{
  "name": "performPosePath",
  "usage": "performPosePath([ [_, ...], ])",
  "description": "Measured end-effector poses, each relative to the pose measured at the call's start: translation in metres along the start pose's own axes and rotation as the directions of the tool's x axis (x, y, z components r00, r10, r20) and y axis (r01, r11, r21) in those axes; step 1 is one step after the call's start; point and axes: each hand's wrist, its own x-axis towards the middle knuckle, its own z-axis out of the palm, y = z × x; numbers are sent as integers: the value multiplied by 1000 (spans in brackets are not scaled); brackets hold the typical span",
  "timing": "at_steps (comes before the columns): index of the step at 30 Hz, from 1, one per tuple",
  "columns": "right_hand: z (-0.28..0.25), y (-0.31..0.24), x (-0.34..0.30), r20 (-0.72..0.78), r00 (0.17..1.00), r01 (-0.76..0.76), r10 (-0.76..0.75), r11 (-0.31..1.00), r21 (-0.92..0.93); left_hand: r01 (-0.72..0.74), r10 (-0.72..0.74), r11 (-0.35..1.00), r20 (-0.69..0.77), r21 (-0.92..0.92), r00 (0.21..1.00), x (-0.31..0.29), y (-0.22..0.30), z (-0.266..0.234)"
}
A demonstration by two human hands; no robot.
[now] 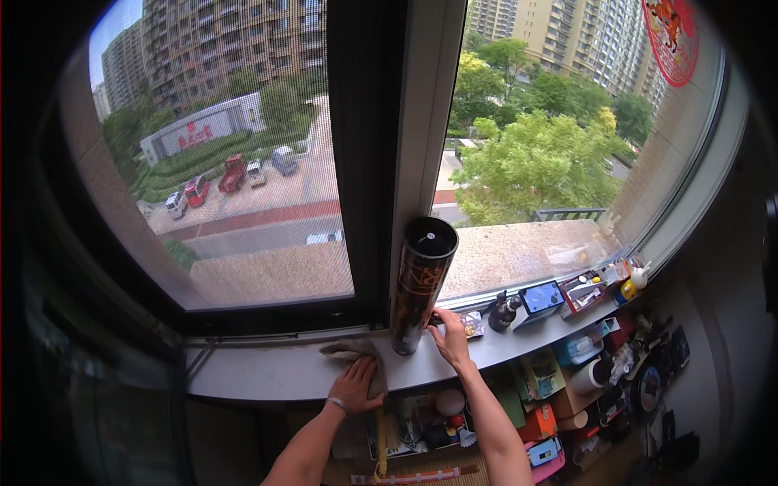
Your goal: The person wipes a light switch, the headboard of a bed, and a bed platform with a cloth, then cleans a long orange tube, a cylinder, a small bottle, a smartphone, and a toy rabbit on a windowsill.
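Note:
My left hand (354, 384) presses a crumpled greyish-brown cloth (378, 374) against the white windowsill (267, 368), fingers over the cloth and thumb out to the side. To the right of it a tall black cylindrical tube (421, 271) with orange markings stands upright on the sill, its round dark end facing up. My right hand (451, 340) is close beside the tube's lower part, with fingers bent around a small dark thing that I cannot make out. Just right of that hand lies a small patterned box (472, 325).
Farther right along the sill stand a dark bottle (503, 311), a device with a lit screen (541, 298), an open organizer box (583, 290) and a yellow bottle with a white top (634, 283). Cluttered shelves (567, 381) lie below. A screened window (243, 202) rises behind the left hand.

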Motion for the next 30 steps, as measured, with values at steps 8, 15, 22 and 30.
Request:
performPosePath([
  [8, -7, -8, -4, -38, 999, 12, -10, 999, 34, 4, -4, 1000, 6, -2, 1000, 0, 1, -1],
  [15, -19, 29, -47, -633, 699, -422, 332, 907, 10, 23, -24, 999, 45, 32, 999, 1, 5, -2],
  [22, -15, 74, -52, -405, 775, -523, 485, 852, 21, 28, -29, 999, 35, 24, 999, 0, 1, 1],
  [30, -15, 64, -49, -373, 799, -493, 472, 869, 43, 8, -8, 998, 0, 56, 1000, -1, 2, 2],
])
